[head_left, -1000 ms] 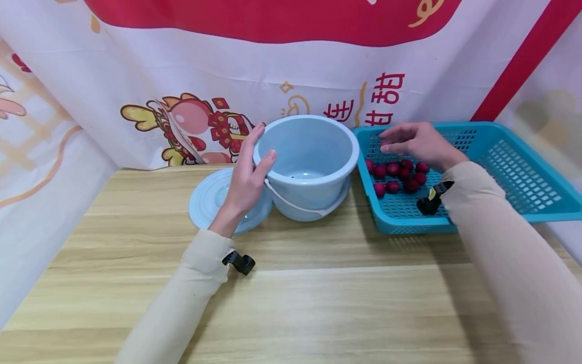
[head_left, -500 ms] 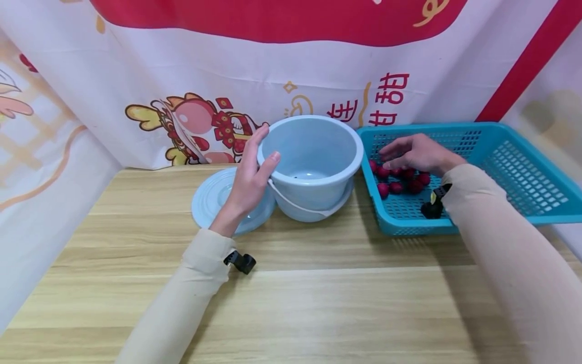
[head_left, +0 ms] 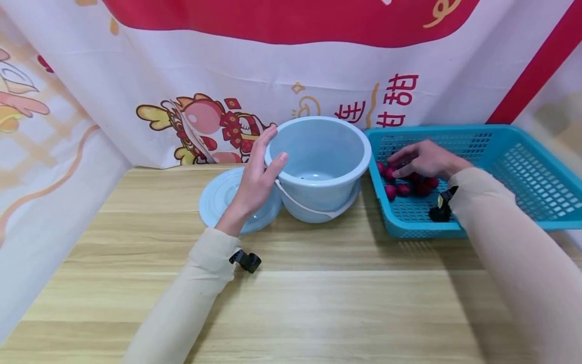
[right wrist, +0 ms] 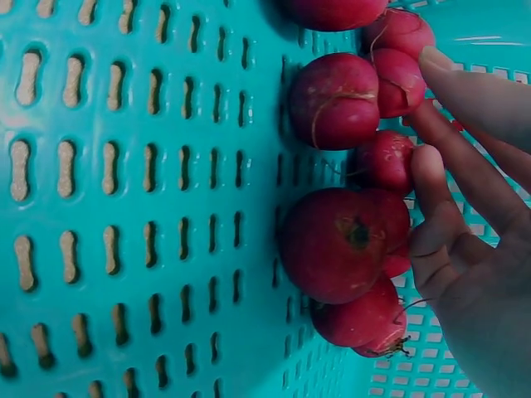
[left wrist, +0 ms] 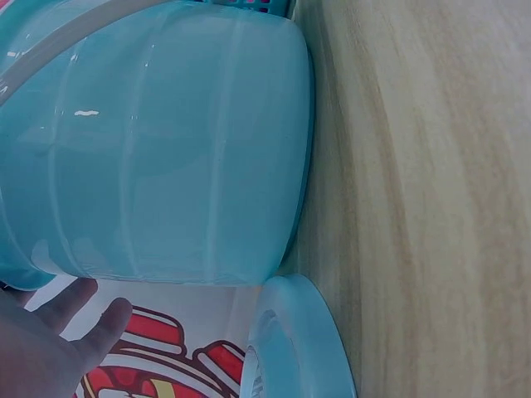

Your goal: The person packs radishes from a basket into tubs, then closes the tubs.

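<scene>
In the head view my left hand holds the pale blue bucket at its left rim, with the thumb over the edge. Fingers of that hand lie against the bucket's outer wall in the left wrist view. My right hand reaches down into the teal basket. Its thumb and fingers pinch a small red radish, seen in the right wrist view. Several more radishes lie close beside it on the basket floor, partly covered by the hand in the head view.
A round pale blue lid lies on the wooden table, left of the bucket and partly behind my left forearm. The bucket's white handle hangs down in front. A printed cloth forms the wall behind.
My right hand has lowered from above the radishes until its fingers reach one. The left hand keeps its place on the bucket rim. The whole view has shifted slightly.
</scene>
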Demonstrator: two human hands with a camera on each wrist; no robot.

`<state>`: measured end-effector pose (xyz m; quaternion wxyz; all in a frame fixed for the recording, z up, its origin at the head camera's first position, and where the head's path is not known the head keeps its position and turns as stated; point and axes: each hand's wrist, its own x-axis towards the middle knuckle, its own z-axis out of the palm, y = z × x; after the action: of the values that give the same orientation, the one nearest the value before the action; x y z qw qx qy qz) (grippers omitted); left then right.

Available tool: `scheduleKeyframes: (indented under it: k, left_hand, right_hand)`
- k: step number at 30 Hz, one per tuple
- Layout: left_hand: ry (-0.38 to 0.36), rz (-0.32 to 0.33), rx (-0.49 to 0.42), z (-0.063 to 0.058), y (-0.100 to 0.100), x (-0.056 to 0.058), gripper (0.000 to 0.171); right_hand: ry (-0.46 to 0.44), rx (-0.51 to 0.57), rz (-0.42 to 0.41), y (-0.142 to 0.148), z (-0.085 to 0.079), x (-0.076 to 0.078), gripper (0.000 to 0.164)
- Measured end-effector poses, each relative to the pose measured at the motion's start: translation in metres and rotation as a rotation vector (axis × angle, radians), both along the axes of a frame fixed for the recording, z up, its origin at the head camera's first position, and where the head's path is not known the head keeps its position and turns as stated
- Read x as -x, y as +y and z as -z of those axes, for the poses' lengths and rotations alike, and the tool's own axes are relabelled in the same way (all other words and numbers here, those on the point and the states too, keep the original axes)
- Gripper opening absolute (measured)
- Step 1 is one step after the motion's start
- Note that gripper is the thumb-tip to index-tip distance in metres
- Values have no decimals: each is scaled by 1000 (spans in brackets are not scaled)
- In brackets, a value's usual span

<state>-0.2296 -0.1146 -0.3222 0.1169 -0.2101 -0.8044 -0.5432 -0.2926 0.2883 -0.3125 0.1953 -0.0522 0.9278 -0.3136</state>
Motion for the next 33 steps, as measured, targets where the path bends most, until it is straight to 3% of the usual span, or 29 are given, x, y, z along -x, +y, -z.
scheduleKeyframes:
  k: [10, 19, 33]
  left_hand:
    - [-9, 22, 0, 1, 8, 3, 71]
    - [-11, -1, 1, -1, 3, 0, 73]
    - [-10, 11, 1, 0, 0, 1, 73]
  right_hand:
    - [5, -69, -9, 10, 5, -2, 56]
    - [52, -118, -43, 1, 5, 1, 48]
    - [48, -114, -24, -1, 2, 3, 49]
